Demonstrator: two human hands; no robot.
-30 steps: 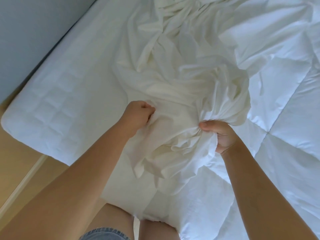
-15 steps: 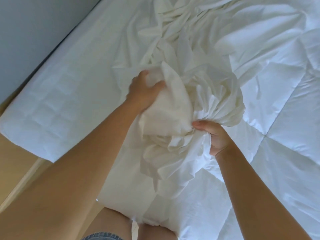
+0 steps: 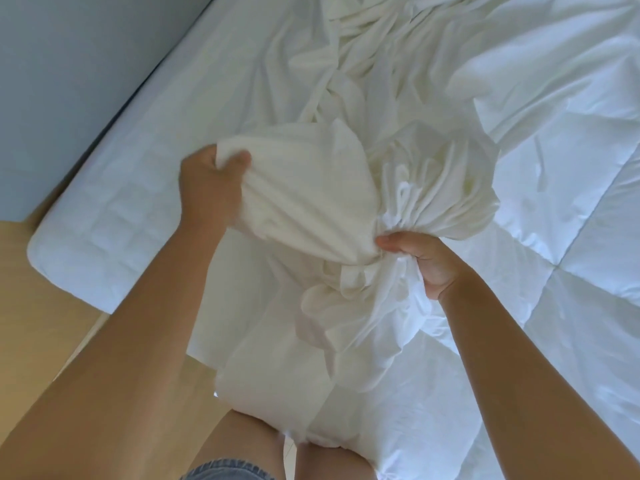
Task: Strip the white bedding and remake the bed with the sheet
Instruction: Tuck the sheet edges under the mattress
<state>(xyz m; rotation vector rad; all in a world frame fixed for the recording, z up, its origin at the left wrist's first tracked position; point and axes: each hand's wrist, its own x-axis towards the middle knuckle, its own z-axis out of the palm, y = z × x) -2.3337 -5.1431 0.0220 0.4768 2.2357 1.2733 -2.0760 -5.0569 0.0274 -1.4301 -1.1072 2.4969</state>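
A crumpled off-white sheet lies bunched over the middle of the bed, trailing away toward the top of the view. My left hand grips a fold of the sheet at its left edge, thumb on top. My right hand clutches a gathered bunch of the same sheet, palm up. The stretch of sheet between the hands is lifted off the bed. A white quilted duvet covers the right side of the bed. On the left the quilted white mattress lies bare to its corner.
A grey wall runs along the bed's left side. Wooden floor shows at lower left beside the mattress corner. My legs and a denim hem are at the bottom, against the bed's foot.
My left hand took a fresh hold further up the sheet, then pulled it left and toward me, spreading the fabric between the hands. My right hand has kept its bunch and barely moved.
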